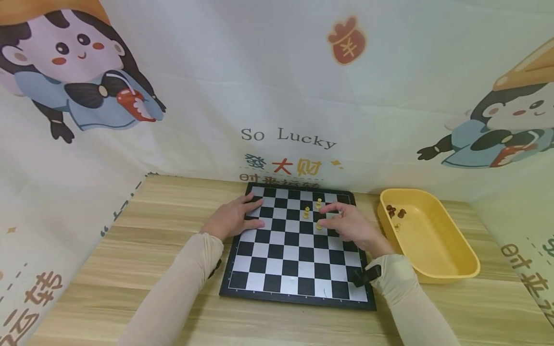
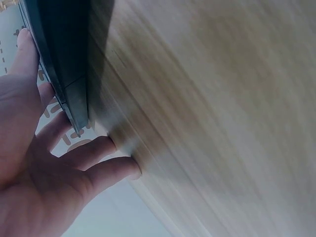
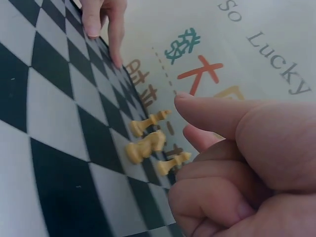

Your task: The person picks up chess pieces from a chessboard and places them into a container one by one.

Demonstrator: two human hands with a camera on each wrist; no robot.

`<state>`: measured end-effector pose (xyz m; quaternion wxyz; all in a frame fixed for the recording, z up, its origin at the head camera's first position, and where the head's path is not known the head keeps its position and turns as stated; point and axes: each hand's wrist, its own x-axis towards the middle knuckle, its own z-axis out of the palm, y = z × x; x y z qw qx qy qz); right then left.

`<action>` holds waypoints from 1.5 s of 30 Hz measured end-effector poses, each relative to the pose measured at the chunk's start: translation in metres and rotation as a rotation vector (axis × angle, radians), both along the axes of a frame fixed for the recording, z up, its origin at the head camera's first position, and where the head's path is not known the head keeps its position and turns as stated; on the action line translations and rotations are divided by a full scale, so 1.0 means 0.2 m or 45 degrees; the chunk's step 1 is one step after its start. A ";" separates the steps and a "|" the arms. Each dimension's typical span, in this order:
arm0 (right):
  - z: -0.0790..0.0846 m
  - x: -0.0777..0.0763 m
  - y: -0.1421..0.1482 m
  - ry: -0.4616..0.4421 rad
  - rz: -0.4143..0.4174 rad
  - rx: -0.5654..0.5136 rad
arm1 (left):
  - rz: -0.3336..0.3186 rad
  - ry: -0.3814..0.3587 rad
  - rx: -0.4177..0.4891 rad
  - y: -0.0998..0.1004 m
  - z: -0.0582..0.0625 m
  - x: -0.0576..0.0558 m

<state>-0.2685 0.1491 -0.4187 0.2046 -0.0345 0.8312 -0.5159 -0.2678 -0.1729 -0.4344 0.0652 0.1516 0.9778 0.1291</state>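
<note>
I see the desk carrying a chessboard, a yellow tray to its right. The left hand, fingers spread, rests on the chessboard's left edge; the right hand, thumb and index finger apart, is just beside a cream knight standing on the chessboard near two slimmer chess pieces.

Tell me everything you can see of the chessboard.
The chessboard is checkered in black and white within a dark frame, looks like plastic, and lies flat, slightly skewed, on the wood-grained table. Three yellowish pieces stand toward its far right part. The left hand rests its thumb and index finger on its left side. The right hand is over its right side; whether that hand touches it is unclear.
</note>
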 end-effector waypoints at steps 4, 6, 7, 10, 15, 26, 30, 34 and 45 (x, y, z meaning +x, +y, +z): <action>-0.03 0.00 -0.02 -0.024 -0.043 0.003 | 0.002 -0.015 -0.012 0.00 0.01 0.00; -0.04 0.00 -0.02 -0.033 -0.058 -0.013 | 0.004 -0.021 -0.014 0.00 0.01 0.00; -0.05 0.00 -0.02 -0.035 -0.059 -0.023 | 0.002 -0.019 -0.016 0.00 0.01 0.00; -0.07 0.00 -0.02 -0.035 -0.056 -0.037 | 0.007 -0.023 -0.012 0.00 0.01 0.00; -0.11 -0.02 -0.02 -0.055 -0.057 -0.049 | 0.007 -0.028 -0.004 0.00 0.00 -0.01; -0.14 -0.04 -0.01 -0.103 -0.053 -0.085 | 0.005 -0.026 -0.007 0.00 0.01 -0.01; -0.14 -0.04 -0.02 -0.088 -0.069 -0.056 | 0.006 -0.032 -0.013 0.00 0.01 -0.01; -0.14 -0.02 -0.03 -0.020 -0.105 0.011 | 0.008 -0.025 -0.016 0.00 0.02 0.00; -0.15 0.00 -0.04 0.102 -0.141 0.088 | 0.000 -0.023 -0.012 0.00 0.00 -0.01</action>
